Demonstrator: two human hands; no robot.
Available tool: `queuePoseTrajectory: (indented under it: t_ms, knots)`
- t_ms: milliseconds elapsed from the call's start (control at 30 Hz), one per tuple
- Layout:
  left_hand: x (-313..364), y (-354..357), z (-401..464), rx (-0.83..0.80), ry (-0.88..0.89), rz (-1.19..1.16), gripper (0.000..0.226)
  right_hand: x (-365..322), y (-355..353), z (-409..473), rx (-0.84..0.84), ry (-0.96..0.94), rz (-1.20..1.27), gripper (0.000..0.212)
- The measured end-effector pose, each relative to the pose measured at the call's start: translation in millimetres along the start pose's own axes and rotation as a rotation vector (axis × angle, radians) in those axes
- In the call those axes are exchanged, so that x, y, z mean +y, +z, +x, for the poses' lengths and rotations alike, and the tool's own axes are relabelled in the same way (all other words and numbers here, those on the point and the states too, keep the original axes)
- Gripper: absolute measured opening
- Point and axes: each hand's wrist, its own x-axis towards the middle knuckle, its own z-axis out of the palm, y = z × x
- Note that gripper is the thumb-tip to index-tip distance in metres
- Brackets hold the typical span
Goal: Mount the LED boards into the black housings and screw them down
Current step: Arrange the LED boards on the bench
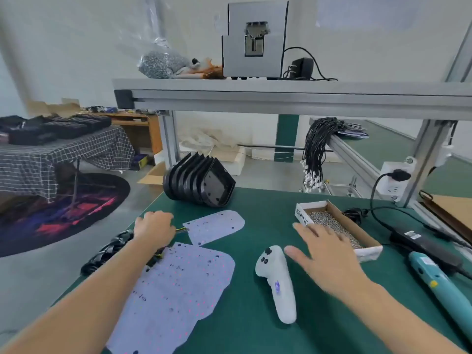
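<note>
Nearest the far board (214, 226) is the left hand (154, 226), curled at its wire end; right hand (329, 254) hovers spread beside the screws (332, 226).

Green surface (255, 315) all across. Black housings (199, 182) stacked at twelve o'clock, pale lilac LED boards (178, 290) speckled with dark and pink dots at eight. White controller (278, 279) with black buttons at centre, teal screwdriver (439, 284) at three, silver screws in a brown box (339, 226).
</note>
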Motion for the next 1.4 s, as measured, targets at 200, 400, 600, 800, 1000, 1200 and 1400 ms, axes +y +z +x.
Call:
queuePoseTrajectory:
  t_ms: [200,400,600,800,1000,1200,1400]
  knots:
    - [-12.5,17.8,4.0,0.061,0.038,0.032,0.032,-61.8,22.7,-16.5,-0.148,-0.14,0.105,0.088]
    - [-41.4,5.8,-12.9,0.087,0.192,0.004,0.053,-43.0,40.0,-12.2,-0.047,0.01,0.179,0.061]
    - [-76.4,-7.9,-32.1,0.063,0.344,0.037,0.049,-18.1,40.7,13.6,-0.04,0.037,0.111,0.054]
    - [-84.0,1.2,-45.5,0.124,0.442,0.13,0.022,-70.7,21.6,16.6,0.005,-0.14,0.044,0.058]
    - [-101.3,-13.3,-66.0,0.13,0.423,-0.18,0.041,-162.6,24.9,-9.6,-0.247,-0.517,0.43,0.038]
    - [-116.0,-7.0,-85.2,-0.079,0.455,-0.039,0.041,-189.7,38.1,-24.7,-0.398,-0.471,0.421,0.049]
    - [-107.9,-17.6,-92.9,0.466,0.658,-0.089,0.007,-195.7,39.3,-22.4,-0.497,-0.298,0.733,0.057]
